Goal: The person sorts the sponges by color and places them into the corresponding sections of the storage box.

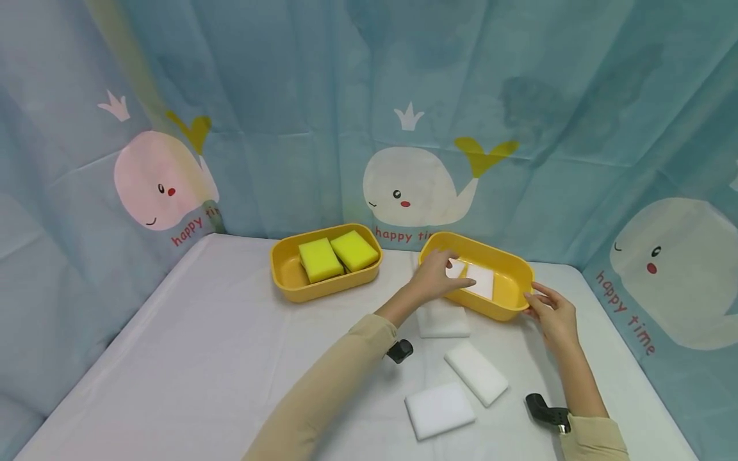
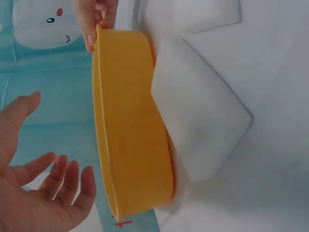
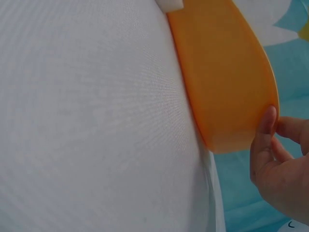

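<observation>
My right hand [image 1: 558, 320] pinches the right-end rim of a yellow plastic bin [image 1: 510, 289] between thumb and fingers. Two white sponges [image 1: 480, 280] lie inside that bin, the left one partly hidden behind my left hand [image 1: 432, 276]. That left hand is over the bin's near left side, thumb and fingers spread apart with nothing between them. In the left wrist view, its fingers [image 2: 67, 181] stand clear of the bin's outer wall [image 2: 133, 116]. One white sponge [image 1: 442, 323] lies on the table close against the bin's front.
Two more white sponges lie nearer on the white-covered table, one angled [image 1: 476, 373] and one at the front [image 1: 440, 411]. Back left, a second yellow bin [image 1: 316, 293] holds two yellow sponges [image 1: 320, 259]. A blue whale-print curtain [image 1: 300, 173] hangs behind the table.
</observation>
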### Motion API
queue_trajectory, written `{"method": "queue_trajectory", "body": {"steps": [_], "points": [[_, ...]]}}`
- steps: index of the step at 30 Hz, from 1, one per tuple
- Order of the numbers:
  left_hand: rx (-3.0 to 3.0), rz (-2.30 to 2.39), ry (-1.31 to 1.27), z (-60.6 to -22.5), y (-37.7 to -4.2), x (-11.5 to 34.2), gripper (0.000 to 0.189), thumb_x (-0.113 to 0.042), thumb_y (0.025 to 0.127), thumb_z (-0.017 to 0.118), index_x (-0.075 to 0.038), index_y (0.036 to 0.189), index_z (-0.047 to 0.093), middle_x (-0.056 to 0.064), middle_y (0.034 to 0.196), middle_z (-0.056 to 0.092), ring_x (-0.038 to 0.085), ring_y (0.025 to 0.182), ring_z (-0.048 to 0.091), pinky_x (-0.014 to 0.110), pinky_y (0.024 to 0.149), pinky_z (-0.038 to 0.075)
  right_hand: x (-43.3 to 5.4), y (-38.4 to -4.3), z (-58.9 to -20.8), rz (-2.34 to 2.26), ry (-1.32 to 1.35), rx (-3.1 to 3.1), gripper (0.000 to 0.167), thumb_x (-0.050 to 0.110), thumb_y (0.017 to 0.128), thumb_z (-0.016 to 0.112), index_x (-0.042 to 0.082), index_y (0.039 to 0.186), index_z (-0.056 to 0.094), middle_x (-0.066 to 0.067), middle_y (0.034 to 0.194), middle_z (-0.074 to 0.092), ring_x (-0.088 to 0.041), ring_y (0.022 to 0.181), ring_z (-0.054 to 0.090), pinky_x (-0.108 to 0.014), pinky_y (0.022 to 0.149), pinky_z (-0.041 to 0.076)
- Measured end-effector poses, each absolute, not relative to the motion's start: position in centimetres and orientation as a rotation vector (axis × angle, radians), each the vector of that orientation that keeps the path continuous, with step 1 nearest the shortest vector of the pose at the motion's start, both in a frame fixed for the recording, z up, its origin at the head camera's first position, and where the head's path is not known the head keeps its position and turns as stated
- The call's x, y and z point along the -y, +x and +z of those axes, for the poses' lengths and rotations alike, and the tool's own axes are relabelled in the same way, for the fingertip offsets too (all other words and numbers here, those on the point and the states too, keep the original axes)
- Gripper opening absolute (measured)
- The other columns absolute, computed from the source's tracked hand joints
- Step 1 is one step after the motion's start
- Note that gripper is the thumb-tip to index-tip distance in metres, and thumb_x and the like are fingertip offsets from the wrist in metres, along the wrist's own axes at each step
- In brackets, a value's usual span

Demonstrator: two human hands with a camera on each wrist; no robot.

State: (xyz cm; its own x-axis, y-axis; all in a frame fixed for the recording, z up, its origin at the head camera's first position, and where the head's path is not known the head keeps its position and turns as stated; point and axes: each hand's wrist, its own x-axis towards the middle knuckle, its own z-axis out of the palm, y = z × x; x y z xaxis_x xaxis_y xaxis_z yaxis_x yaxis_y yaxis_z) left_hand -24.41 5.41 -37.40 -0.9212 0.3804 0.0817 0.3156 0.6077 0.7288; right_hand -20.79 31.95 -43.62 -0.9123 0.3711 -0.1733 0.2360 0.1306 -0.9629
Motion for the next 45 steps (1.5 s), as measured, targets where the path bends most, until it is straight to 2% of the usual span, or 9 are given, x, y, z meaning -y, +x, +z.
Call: {"method": "queue_trajectory", "body": {"steps": [6,12,19,29,33,45], "points": [[-2.723,1.269,0.579,-37.8,-23.6,-4.3,0.062,-0.037,0.094,0.081,-0.005,0.143,0.061,0.012,0.133,0.065,0.026,0.118,0.062,0.026,0.09,0.056,-31.9,-20.7,-43.7,1.922,-0.602,2.279,0.06,0.015,0.106,0.064,0.001,0.16,0.042,0.012,0.093,0.058,-0.001,0.072,0.061,-0.013,0.074,0.059],[-2.692,1.298,0.602,-38.3,-22.4,-3.3,0.06,-0.034,0.094,0.081,-0.004,0.142,0.062,0.014,0.134,0.064,0.025,0.122,0.061,0.027,0.095,0.056,-31.8,-21.0,-43.6,1.911,-0.59,2.278,0.059,0.013,0.106,0.064,0.0,0.159,0.043,0.012,0.092,0.058,0.0,0.071,0.061,-0.013,0.072,0.06],[-2.65,1.347,0.61,-39.1,-20.2,-2.2,0.061,-0.032,0.094,0.083,-0.002,0.142,0.061,0.015,0.132,0.062,0.03,0.122,0.06,0.03,0.096,0.055,-31.8,-21.2,-43.7,1.902,-0.612,2.29,0.06,0.015,0.106,0.065,0.002,0.16,0.043,0.011,0.094,0.058,-0.001,0.072,0.061,-0.014,0.074,0.06],[-2.657,1.294,0.611,-40.0,-16.8,-0.9,0.06,-0.035,0.092,0.084,-0.006,0.141,0.062,0.01,0.123,0.064,0.023,0.11,0.061,0.025,0.083,0.052,-31.8,-21.0,-43.5,1.919,-0.614,2.276,0.06,0.015,0.105,0.065,0.002,0.16,0.042,0.011,0.094,0.058,0.0,0.072,0.062,-0.012,0.072,0.059],[-2.62,1.29,0.624,-40.5,-15.7,-0.4,0.061,-0.035,0.092,0.084,-0.006,0.141,0.062,0.01,0.12,0.063,0.024,0.107,0.06,0.025,0.08,0.05,-31.9,-21.0,-43.6,1.913,-0.617,2.283,0.06,0.015,0.106,0.065,0.002,0.16,0.042,0.012,0.093,0.058,0.0,0.072,0.062,-0.012,0.072,0.059],[-2.537,1.243,0.71,-42.1,-12.9,0.6,0.069,-0.032,0.086,0.09,-0.006,0.142,0.061,0.01,0.117,0.063,0.02,0.099,0.058,0.02,0.081,0.049,-32.0,-20.7,-43.6,1.892,-0.604,2.299,0.06,0.015,0.106,0.064,0.001,0.16,0.042,0.01,0.096,0.057,0.0,0.073,0.062,-0.013,0.074,0.059]]}}
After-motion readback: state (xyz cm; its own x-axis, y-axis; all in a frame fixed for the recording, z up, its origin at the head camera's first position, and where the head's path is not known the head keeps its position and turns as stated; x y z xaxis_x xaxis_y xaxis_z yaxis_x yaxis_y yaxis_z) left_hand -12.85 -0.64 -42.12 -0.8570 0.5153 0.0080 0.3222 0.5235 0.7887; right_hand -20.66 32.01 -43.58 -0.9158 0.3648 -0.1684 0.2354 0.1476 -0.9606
